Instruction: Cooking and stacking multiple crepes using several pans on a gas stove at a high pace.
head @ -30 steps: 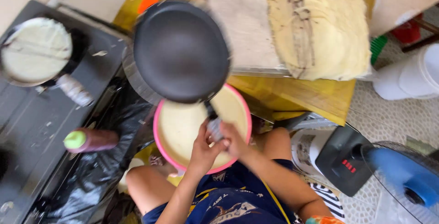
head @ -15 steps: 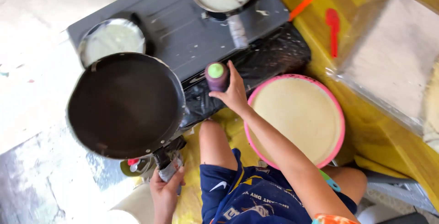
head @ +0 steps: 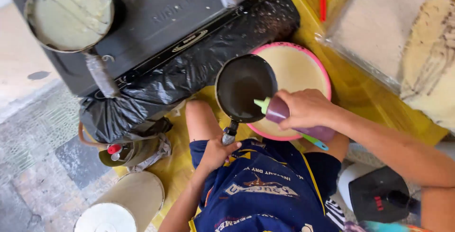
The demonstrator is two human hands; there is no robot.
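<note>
A small round black frying pan is held by its handle in the closed left hand, above a pink-rimmed round bowl of pale batter. A purple squeeze bottle with a green nozzle is gripped in the closed right hand. The bottle lies nearly level, its long axis running right to left, with the nozzle over the pan's right edge. The pan handle runs back toward the body.

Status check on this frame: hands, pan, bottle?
Left hand grips black pan by handle. Right hand tilts purple squeeze bottle, nozzle over pan. Pink-rimmed bowl underneath.
</note>
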